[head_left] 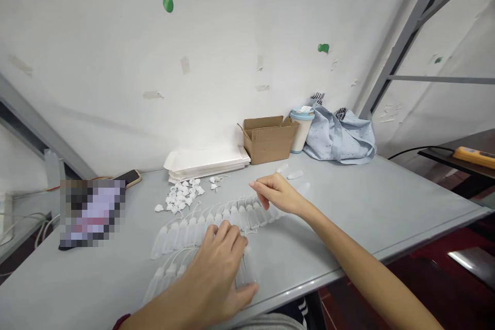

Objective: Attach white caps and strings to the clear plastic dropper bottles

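Dark red left-arm band (121, 322), grey garment (266, 323), white-striped navy garment (297, 311)

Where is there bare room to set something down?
On the gray table, the widest patch lies between the right forearm, blue bag and right edge; a smaller one, between the blurred item and bottles. Crowded: the middle, with bottles, white caps and left hand.

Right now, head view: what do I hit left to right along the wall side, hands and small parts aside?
phone → white flat stack → open cardboard box → lidded cup → light blue bag → yellow-orange device
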A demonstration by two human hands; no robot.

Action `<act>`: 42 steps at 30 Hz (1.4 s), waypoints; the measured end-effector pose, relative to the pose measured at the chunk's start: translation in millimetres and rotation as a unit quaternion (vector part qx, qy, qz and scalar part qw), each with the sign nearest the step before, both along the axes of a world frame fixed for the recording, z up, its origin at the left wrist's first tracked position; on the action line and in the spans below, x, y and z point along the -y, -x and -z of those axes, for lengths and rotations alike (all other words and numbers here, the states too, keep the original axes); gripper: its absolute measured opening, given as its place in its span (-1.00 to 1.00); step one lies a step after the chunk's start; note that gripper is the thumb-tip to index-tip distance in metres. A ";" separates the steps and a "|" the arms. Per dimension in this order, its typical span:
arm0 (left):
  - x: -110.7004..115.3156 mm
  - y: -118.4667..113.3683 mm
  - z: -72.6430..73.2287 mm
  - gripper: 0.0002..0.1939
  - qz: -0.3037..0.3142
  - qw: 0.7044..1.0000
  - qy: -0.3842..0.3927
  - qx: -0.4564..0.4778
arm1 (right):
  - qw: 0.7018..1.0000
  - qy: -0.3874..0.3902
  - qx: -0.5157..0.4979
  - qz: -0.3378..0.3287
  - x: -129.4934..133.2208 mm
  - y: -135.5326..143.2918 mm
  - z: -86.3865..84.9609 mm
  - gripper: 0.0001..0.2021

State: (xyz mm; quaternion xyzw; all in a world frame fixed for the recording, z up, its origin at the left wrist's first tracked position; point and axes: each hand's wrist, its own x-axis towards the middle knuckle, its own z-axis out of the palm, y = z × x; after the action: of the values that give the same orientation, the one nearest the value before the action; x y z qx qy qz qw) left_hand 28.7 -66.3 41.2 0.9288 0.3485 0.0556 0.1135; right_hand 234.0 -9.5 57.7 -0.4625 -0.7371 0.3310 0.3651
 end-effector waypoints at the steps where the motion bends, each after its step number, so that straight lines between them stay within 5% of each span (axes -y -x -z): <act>1: -0.1 0.2 -0.1 -0.68 0.001 1.000 0.002 0.000 | 1.000 -0.001 0.004 0.003 -1.1 -0.6 0.7 -0.49; 15: -11.6 9.3 -5.1 -0.67 0.019 0.998 -0.017 0.060 | 0.989 -0.055 0.077 0.112 -26.1 -25.8 11.9 -0.60; 20: -66.3 24.9 -8.1 -0.82 -0.012 0.988 -0.106 0.107 | 0.955 -0.120 0.201 0.184 -43.8 -50.4 21.4 -0.90; 25: -131.4 37.4 1.4 -0.82 0.003 0.984 -0.169 0.055 | 0.930 -0.111 0.280 0.213 -56.8 -83.2 27.0 -0.77; 32: -154.4 28.4 9.9 -0.79 0.027 0.988 -0.135 0.074 | 0.907 -0.103 0.343 0.220 -64.0 -105.4 34.6 -0.58; 42: -157.2 34.7 -15.1 -0.75 -0.134 0.960 -0.025 0.246 | 0.907 -0.076 0.363 0.198 -69.9 -103.0 46.5 -0.51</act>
State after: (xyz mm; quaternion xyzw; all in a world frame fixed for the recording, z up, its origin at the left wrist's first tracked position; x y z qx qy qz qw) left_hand -6.0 90.9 56.3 0.8337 0.4293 0.3060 0.1644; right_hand 337.0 60.5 11.2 -0.6583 -0.7346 0.0037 0.1641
